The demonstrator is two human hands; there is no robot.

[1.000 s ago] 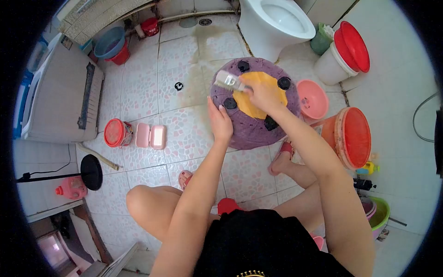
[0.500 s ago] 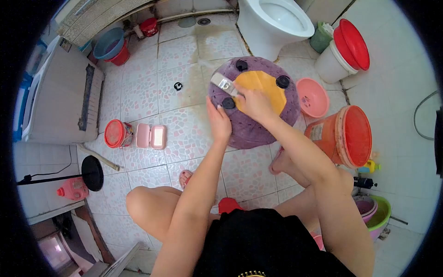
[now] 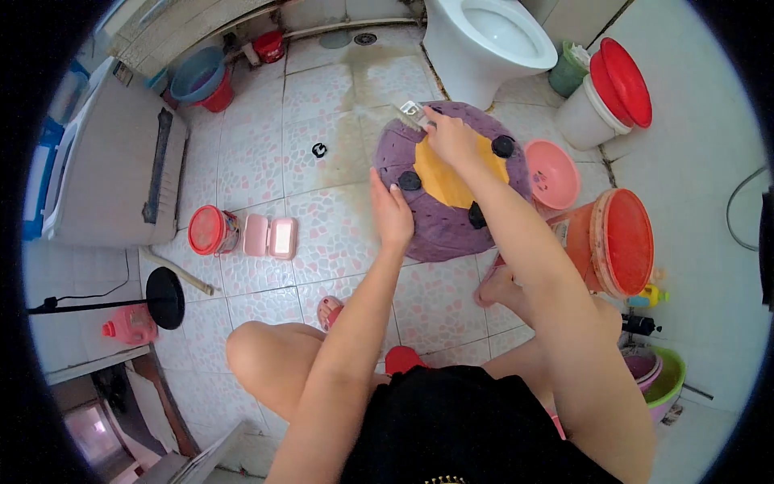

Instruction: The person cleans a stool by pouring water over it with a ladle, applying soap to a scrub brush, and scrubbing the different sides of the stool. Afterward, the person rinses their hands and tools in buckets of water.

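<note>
An upturned round purple plush stool (image 3: 459,238) rests on the tiled floor in front of me, its yellow base panel (image 3: 443,176) and black feet (image 3: 503,146) facing up. My right hand (image 3: 450,141) grips a pale brush (image 3: 413,114) at the far left edge of the stool; its bristle side looks turned toward the purple fabric. Against the near left side of the stool lies my left hand (image 3: 393,216), its fingers stretched out and the thumb apart. The underside of the right palm is hidden.
Right of the stool are a pink basin (image 3: 551,173) and an orange bucket (image 3: 629,242). Beyond it stands a toilet (image 3: 492,48). An opened pink soap box (image 3: 270,237) and a red-lidded tub (image 3: 211,230) sit to the left, near a white appliance (image 3: 105,161).
My right hand and the brush have moved up and away along the stool's rim. The stool has turned, so its black feet sit in different places. My left hand stays at its side.
</note>
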